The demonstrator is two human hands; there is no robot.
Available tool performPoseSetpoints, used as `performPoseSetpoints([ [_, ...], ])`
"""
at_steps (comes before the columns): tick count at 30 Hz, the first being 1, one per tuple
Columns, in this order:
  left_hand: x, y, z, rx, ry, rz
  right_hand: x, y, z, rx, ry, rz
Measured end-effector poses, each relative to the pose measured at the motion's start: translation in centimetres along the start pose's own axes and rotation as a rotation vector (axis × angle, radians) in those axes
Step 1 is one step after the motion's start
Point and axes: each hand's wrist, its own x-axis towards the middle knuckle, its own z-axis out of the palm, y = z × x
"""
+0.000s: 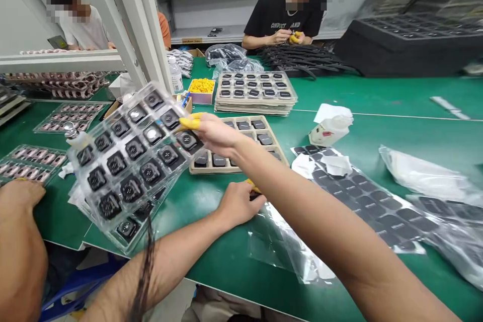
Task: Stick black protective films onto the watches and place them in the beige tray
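My right hand [213,133], with yellow finger cots, grips the right corner of a clear plastic tray [141,153]. Dark square watch cases fill its pockets, and it tilts above the table at the left. Under the tray lies another clear tray [128,236] with similar cases. My left hand [241,202] rests low over the table beneath my right forearm, its fingers curled around something dark that is mostly hidden. Just behind it stands a beige tray [277,138] of black square pieces, partly covered by my right arm.
A sheet of black square stickers [372,201], a white bottle [330,128] and plastic bags [426,168] lie to the right. Stacked trays [256,103] and a box of yellow finger cots [202,90] stand behind. Another person's arm [22,231] is at left; a co-worker [283,20] sits opposite.
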Motion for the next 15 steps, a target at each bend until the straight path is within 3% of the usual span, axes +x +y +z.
performPoseSetpoints([
  [4,-0.2,-0.9,0.2,-0.133,-0.126,0.15,-7.7,-1.6,-4.3,-0.077,0.35,-0.041],
  [8,-0.5,-1.6,0.2,-0.099,-0.143,0.227,-12.8,-0.6,-9.5,-0.153,0.68,0.059],
  [11,-0.5,-1.7,0.3,-0.053,-0.142,0.278,-13.8,1.4,-12.9,-0.121,0.755,0.056],
  [15,-0.3,-1.7,0.4,-0.058,-0.131,0.231,-13.1,4.3,-16.1,-0.17,0.811,-0.043],
])
